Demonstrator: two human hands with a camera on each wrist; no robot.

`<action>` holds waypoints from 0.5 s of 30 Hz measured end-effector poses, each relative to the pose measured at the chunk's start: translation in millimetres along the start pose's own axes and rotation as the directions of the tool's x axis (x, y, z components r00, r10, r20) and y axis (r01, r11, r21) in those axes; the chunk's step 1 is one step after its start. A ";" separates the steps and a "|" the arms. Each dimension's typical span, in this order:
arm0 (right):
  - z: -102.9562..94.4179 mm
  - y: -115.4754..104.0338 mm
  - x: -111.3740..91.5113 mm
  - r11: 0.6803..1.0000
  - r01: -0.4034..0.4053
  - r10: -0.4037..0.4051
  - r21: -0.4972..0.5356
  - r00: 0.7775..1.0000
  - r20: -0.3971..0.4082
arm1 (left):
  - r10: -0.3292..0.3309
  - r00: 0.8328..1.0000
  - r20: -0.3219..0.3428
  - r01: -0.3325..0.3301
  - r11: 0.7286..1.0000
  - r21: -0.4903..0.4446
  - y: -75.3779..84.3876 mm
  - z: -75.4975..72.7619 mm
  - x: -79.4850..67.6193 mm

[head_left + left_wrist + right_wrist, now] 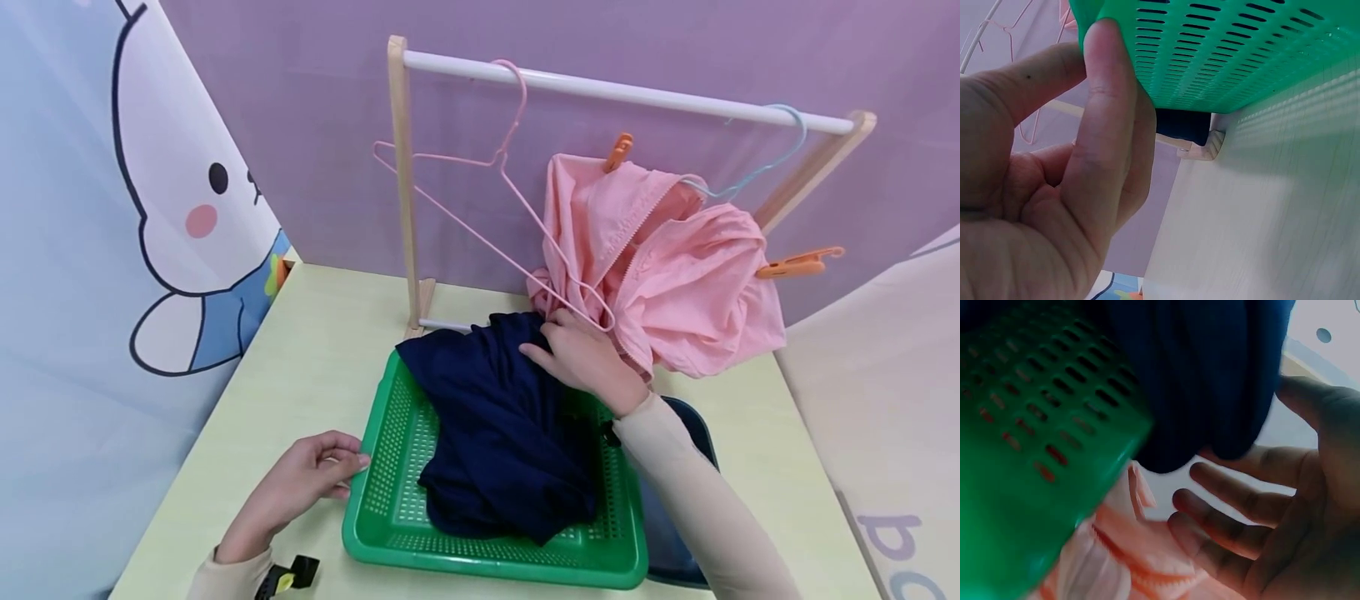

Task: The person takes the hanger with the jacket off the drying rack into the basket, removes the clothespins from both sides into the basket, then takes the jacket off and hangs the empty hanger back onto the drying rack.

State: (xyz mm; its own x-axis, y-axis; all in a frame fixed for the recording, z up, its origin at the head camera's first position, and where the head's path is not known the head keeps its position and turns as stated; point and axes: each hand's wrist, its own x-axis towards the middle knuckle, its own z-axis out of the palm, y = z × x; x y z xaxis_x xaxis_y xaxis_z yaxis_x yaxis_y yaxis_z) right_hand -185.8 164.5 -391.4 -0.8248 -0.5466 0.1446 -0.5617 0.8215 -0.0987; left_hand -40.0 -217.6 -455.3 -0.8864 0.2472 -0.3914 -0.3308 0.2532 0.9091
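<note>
A green plastic basket [375,500] with slotted walls stands at the front of the table. Navy cloth [502,433] lies bunched inside it and hangs over the far rim. My left hand [318,475] pinches the basket's left rim between thumb and fingers; in the left wrist view the hand [1094,144] is close up against the slotted wall. At the far end of the cloth is my right hand [585,358], its thumb spread from the fingers. In the right wrist view that hand [1260,506] has extended fingers, with thumb and index finger against the cloth's hanging folds.
Behind the basket stands a wooden rack with a white rail [630,90]. An unladen pink hanger [495,162] and a blue hanger [780,158] hang there. Pink zip jacket [697,292] hangs low, with orange clothespins [798,264] on it. A dark bin [667,533] sits right of the basket.
</note>
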 end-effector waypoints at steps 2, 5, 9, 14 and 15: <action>2.4 -0.4 6.5 1.000 -0.018 0.018 -0.009 1.000 0.021 | 0.003 1.000 0.001 -0.003 1.000 0.000 0.1 0.1 0.6; 4.7 -0.9 13.4 1.000 -0.015 0.016 -0.008 0.999 0.035 | 0.002 1.000 -0.001 -0.002 1.000 -0.002 -0.1 0.3 0.9; 6.4 -1.6 18.2 1.000 -0.003 0.002 0.015 0.999 0.055 | -0.001 1.000 -0.002 0.001 1.000 -0.003 -0.2 0.4 1.0; 7.9 -4.0 16.6 0.999 0.013 -0.014 0.047 1.000 0.011 | -0.006 1.000 -0.004 0.006 1.000 -0.001 0.1 0.7 1.0; 7.9 -5.0 15.0 0.998 0.019 -0.018 0.054 1.000 -0.014 | -0.008 1.000 -0.004 0.008 1.000 -0.002 0.1 0.8 0.9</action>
State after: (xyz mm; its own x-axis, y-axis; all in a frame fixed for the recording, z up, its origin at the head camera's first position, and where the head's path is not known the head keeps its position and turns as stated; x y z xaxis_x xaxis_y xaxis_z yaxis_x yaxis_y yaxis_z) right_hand -195.9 150.8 -396.5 -0.8136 -0.5591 0.1598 -0.5798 0.8010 -0.1493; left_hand -40.6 -216.6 -455.7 -0.8852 0.2414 -0.3978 -0.3382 0.2535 0.9063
